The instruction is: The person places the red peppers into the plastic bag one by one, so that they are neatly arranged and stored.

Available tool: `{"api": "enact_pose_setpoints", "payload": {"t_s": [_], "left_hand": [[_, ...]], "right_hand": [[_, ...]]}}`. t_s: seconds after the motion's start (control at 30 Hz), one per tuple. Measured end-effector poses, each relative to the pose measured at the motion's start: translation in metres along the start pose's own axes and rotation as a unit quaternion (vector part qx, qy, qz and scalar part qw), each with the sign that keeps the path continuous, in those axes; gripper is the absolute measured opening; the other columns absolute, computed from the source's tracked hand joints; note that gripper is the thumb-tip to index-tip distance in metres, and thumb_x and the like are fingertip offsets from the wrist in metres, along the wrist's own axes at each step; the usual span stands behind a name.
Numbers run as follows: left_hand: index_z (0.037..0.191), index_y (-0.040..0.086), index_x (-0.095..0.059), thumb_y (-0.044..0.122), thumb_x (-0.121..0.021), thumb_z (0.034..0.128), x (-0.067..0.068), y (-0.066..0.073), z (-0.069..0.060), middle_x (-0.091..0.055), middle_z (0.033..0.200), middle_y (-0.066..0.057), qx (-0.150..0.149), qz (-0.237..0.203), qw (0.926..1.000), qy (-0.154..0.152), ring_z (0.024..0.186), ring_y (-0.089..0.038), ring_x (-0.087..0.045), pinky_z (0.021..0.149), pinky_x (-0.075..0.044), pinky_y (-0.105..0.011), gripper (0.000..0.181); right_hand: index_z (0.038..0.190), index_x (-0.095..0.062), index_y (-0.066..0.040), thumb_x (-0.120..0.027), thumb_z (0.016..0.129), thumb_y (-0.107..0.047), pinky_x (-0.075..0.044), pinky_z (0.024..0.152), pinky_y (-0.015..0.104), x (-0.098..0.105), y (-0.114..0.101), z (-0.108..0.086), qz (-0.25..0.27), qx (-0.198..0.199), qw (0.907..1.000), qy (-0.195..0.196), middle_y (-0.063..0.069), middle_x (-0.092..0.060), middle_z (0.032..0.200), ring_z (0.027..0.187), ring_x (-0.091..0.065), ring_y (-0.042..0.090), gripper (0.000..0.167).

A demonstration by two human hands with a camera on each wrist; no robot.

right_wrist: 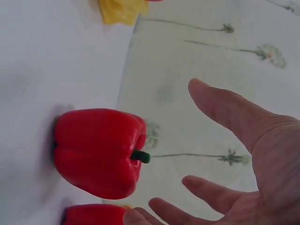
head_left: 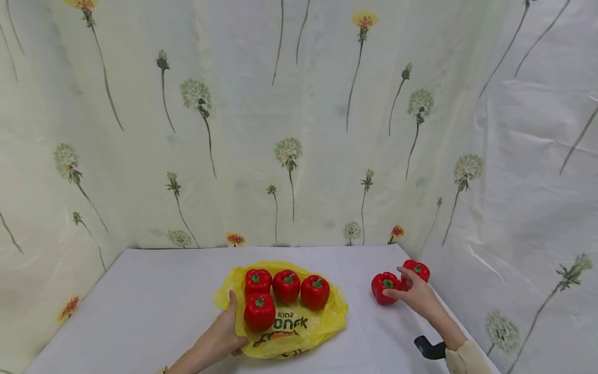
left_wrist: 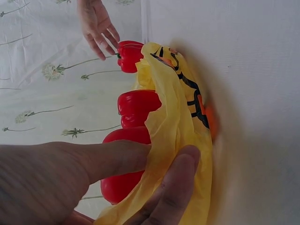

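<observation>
A yellow plastic bag with dark printing lies on the table, and several red bell peppers sit on it. My left hand pinches the bag's left edge; in the left wrist view the thumb goes behind the yellow film and the fingers stay outside. To the right stand two more peppers, a nearer one and a farther one. Just over them is my right hand, fingers spread. The right wrist view shows a gap between that hand and the nearer pepper.
A white cloth covers the table. Behind and to the right hangs a pale curtain printed with dandelions. A black curved object shows beside the right wrist.
</observation>
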State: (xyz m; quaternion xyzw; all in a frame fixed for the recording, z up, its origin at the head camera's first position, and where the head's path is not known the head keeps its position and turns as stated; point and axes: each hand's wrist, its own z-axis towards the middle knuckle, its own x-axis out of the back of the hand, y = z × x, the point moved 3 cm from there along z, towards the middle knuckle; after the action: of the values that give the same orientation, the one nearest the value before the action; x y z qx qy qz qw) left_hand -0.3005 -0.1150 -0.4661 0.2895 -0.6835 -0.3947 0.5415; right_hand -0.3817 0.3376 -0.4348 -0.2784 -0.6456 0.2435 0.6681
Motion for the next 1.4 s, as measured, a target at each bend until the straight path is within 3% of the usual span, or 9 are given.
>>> {"api": "enact_pose_setpoints", "payload": {"t_s": [0.13,0.37,0.63,0.83,1.1,1.4], "left_hand": [[0.147,-0.011,0.014,-0.006,-0.076,0.0710,-0.001,-0.001,-0.001,-0.061,0.099,-0.025,-0.001,0.003,1.0000,-0.001,0.051,-0.016,-0.060,0.048,-0.054,-0.032,0.118],[0.148,-0.011,0.012,-0.006,-0.076,0.0707,-0.002,-0.001,-0.001,-0.060,0.101,-0.027,0.001,0.008,1.0000,0.002,0.050,-0.016,-0.060,0.047,-0.054,-0.031,0.118],[0.148,-0.009,0.013,-0.005,-0.077,0.0703,-0.004,-0.003,0.001,-0.055,0.115,-0.038,0.011,0.007,0.9999,0.004,0.051,-0.017,-0.060,0.048,-0.054,-0.031,0.119],[0.148,-0.009,0.013,-0.004,-0.078,0.0705,-0.004,-0.003,0.001,-0.060,0.103,-0.029,0.013,0.012,0.9998,0.000,0.051,-0.016,-0.060,0.048,-0.054,-0.031,0.119],[0.148,-0.009,0.012,-0.003,-0.078,0.0706,-0.004,-0.004,0.002,-0.061,0.099,-0.024,0.023,0.016,0.9996,0.001,0.052,-0.017,-0.060,0.047,-0.054,-0.031,0.119],[0.148,-0.010,0.012,-0.002,-0.078,0.0709,-0.003,-0.004,0.002,-0.059,0.105,-0.030,0.014,0.020,0.9997,0.004,0.052,-0.017,-0.060,0.047,-0.053,-0.030,0.118]], "right_hand": [[0.148,-0.026,-0.001,-0.079,0.077,-0.039,-0.053,0.087,0.056,-0.004,0.006,0.003,0.010,0.002,0.9999,-0.002,0.035,-0.029,0.146,0.130,-0.030,0.054,0.097],[0.148,-0.021,0.005,-0.081,0.075,-0.037,-0.051,0.090,0.057,-0.013,0.014,0.009,0.024,-0.004,0.9997,-0.001,0.035,-0.028,0.146,0.130,-0.030,0.053,0.103],[0.146,-0.023,0.003,-0.082,0.072,-0.040,-0.052,0.088,0.058,-0.024,0.026,0.016,0.021,-0.018,0.9995,0.013,0.034,-0.032,0.143,0.129,-0.030,0.052,0.105],[0.147,-0.022,0.001,-0.081,0.075,-0.037,-0.049,0.091,0.060,-0.032,0.034,0.021,0.026,-0.035,0.9985,0.034,0.033,-0.031,0.143,0.129,-0.028,0.052,0.101],[0.148,-0.021,0.002,-0.079,0.075,-0.044,-0.047,0.094,0.061,-0.040,0.045,0.033,0.046,-0.058,0.9963,0.043,0.032,-0.029,0.144,0.131,-0.026,0.051,0.104],[0.146,-0.023,0.005,-0.081,0.074,-0.039,-0.052,0.089,0.058,-0.037,0.042,0.041,0.020,-0.066,0.9971,0.032,0.034,-0.034,0.140,0.127,-0.030,0.051,0.102]]}}
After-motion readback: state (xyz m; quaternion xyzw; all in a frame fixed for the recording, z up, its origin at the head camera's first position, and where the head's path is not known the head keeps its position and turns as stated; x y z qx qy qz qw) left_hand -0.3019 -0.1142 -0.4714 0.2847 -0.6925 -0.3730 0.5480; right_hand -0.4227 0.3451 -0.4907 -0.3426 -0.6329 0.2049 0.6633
